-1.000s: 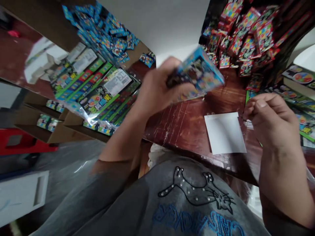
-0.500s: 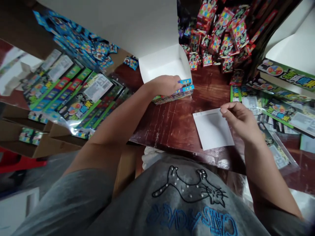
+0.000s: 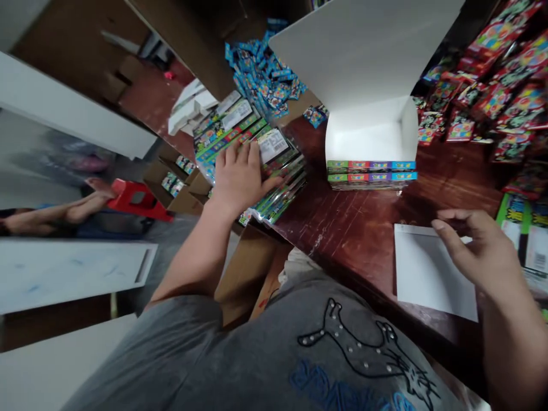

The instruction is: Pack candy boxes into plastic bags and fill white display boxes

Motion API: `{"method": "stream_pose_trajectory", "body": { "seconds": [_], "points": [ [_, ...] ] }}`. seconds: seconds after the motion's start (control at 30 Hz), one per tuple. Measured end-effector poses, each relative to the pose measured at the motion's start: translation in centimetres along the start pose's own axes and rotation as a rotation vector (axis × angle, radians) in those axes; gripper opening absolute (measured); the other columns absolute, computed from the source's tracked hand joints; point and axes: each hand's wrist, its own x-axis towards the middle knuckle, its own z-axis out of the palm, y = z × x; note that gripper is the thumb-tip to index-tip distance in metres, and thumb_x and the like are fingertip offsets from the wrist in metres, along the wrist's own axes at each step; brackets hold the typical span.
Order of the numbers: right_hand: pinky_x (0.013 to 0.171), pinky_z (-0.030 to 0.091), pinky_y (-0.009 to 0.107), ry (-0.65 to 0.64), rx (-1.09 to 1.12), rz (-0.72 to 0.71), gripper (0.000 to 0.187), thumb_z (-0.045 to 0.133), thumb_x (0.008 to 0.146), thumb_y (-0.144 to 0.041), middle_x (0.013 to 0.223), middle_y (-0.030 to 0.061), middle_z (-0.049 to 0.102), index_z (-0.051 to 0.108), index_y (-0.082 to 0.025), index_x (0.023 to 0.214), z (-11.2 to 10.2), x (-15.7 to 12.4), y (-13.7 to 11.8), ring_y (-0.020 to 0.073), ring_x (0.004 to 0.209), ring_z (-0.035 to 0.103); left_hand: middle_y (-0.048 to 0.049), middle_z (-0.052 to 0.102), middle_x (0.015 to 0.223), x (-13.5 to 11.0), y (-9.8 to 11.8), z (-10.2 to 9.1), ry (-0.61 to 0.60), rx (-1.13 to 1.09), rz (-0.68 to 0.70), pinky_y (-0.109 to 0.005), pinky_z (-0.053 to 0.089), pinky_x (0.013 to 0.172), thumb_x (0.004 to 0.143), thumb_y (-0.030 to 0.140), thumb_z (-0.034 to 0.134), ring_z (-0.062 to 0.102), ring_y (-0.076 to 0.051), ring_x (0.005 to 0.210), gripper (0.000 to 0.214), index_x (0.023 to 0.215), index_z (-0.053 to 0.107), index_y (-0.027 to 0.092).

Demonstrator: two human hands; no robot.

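My left hand (image 3: 240, 177) lies with fingers spread on a stack of printed flat boxes in clear wrap (image 3: 274, 145), green, black and red with white barcode labels. My right hand (image 3: 483, 251) is at the right, thumb and forefinger drawn together at the top edge of a white sheet (image 3: 428, 271) lying on the table. Its other fingers are curled, and part of the sheet is hidden behind the hand. Between the hands stands an open white box (image 3: 363, 134), lid raised, with several printed layers with coloured edges (image 3: 371, 177) at its front.
Blue packets (image 3: 265, 85) lie heaped behind the stack. Red packets (image 3: 505, 91) are piled at the back right. More printed packages (image 3: 535, 240) lie at the right edge. Left of the table are cartons (image 3: 173, 177), a red stool (image 3: 139, 197) and another person's legs (image 3: 81, 208).
My left hand has left the printed layers at the open box and moved left onto the wrapped stack. The view has swung left. My right hand stays by the white sheet.
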Motion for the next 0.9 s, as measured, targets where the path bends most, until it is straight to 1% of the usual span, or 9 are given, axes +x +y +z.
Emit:
{"method": "stream_pose_trajectory", "body": {
  "seconds": [0.13, 0.23, 0.3, 0.37, 0.47, 0.57, 0.7, 0.8, 0.9],
  "points": [
    [0.079, 0.057, 0.048, 0.005, -0.158, -0.081, 0.026, 0.075, 0.098, -0.054, 0.11, 0.01, 0.076, 0.073, -0.032, 0.113, 4.5, 1.0, -5.0, 0.0285, 0.092, 0.071, -0.0152, 0.059, 0.166, -3.0, 0.1, -0.5, 0.012, 0.011, -0.036, -0.07, 0.04, 0.123, 0.11, 0.043, 0.037, 0.058, -0.046, 0.149, 0.06, 0.164, 0.052, 0.022],
    [0.09, 0.064, 0.045, -0.077, 0.283, 0.032, 0.049, 0.074, 0.097, -0.065, 0.128, 0.0092, 0.075, 0.061, -0.031, 0.13, 10.3, 0.6, -9.5, 0.0218, 0.095, 0.074, -0.0139, 0.066, 0.159, -6.0, 4.2, -1.2, 0.068, -0.063, 0.028, -0.073, 0.046, 0.114, 0.113, 0.042, 0.037, 0.065, -0.049, 0.139, 0.057, 0.165, 0.054, 0.028],
    [0.09, 0.066, 0.042, -0.101, 0.557, 0.129, 0.064, 0.069, 0.094, -0.078, 0.134, 0.0088, 0.073, 0.051, -0.032, 0.136, 13.8, 0.2, -11.4, 0.0215, 0.102, 0.075, -0.018, 0.068, 0.155, -8.1, 7.5, -1.3, -0.002, -0.169, 0.176, -0.07, 0.049, 0.113, 0.113, 0.037, 0.042, 0.066, -0.048, 0.139, 0.054, 0.162, 0.057, 0.023],
    [0.088, 0.066, 0.038, 0.012, 0.596, 0.215, 0.06, 0.068, 0.093, -0.08, 0.121, 0.006, 0.075, 0.052, -0.032, 0.125, 15.5, -0.4, -11.7, 0.0207, 0.101, 0.074, -0.0206, 0.069, 0.153, -9.3, 10.2, -0.7, -0.112, -0.286, 0.353, -0.063, 0.055, 0.108, 0.111, 0.036, 0.05, 0.071, -0.044, 0.132, 0.049, 0.156, 0.064, 0.02],
    [0.08, 0.066, 0.036, 0.127, 0.596, 0.351, 0.05, 0.069, 0.096, -0.073, 0.11, 0.0024, 0.075, 0.053, -0.031, 0.118, 14.4, -1.7, -9.5, 0.0204, 0.093, 0.074, -0.0178, 0.073, 0.148, -8.7, 12.4, 2.1, -0.193, -0.52, 0.461, -0.054, 0.057, 0.108, 0.102, 0.046, 0.073, 0.073, -0.04, 0.129, 0.049, 0.146, 0.069, 0.025],
    [0.068, 0.065, 0.036, 0.161, 0.629, 0.455, 0.06, 0.073, 0.096, -0.066, 0.106, -0.0004, 0.077, 0.046, -0.035, 0.14, 11.4, -4.1, -6.5, 0.0207, 0.083, 0.075, -0.0138, 0.071, 0.149, -6.9, 13.8, 6.8, -0.279, -0.92, 0.369, -0.046, 0.06, 0.107, 0.096, 0.049, 0.081, 0.068, -0.035, 0.136, 0.065, 0.154, 0.059, 0.028],
    [0.061, 0.06, 0.031, 0.254, 0.53, 0.463, 0.081, 0.081, 0.093, -0.058, 0.086, -0.0073, 0.07, 0.034, -0.039, 0.157, 8.8, -7.2, -4.6, 0.0175, 0.069, 0.069, -0.0113, 0.077, 0.133, -6.9, 15.9, 13.0, -0.632, -1.387, 0.256, -0.037, 0.064, 0.091, 0.099, 0.04, 0.074, 0.077, -0.025, 0.112, 0.074, 0.165, 0.041, 0.028],
    [0.066, 0.06, 0.029, 0.265, 0.495, 0.474, 0.074, 0.085, 0.09, -0.057, 0.087, -0.0064, 0.071, 0.049, -0.037, 0.151, 7.9, -8.2, -4.4, 0.0154, 0.073, 0.068, -0.0094, 0.076, 0.131, -7.7, 16.7, 15.1, -0.739, -1.501, 0.309, -0.032, 0.063, 0.084, 0.094, 0.031, 0.077, 0.077, -0.023, 0.109, 0.081, 0.165, 0.038, 0.03],
    [0.063, 0.059, 0.028, 0.23, 0.446, 0.521, 0.054, 0.086, 0.089, -0.058, 0.087, -0.0047, 0.073, 0.069, -0.034, 0.134, 7.3, -8.5, -4.3, 0.0147, 0.072, 0.066, -0.0057, 0.076, 0.12, -7.4, 16.5, 15.4, -0.795, -1.509, 0.412, -0.027, 0.06, 0.076, 0.087, 0.023, 0.08, 0.075, -0.021, 0.101, 0.069, 0.15, 0.052, 0.029]
  ]
}}
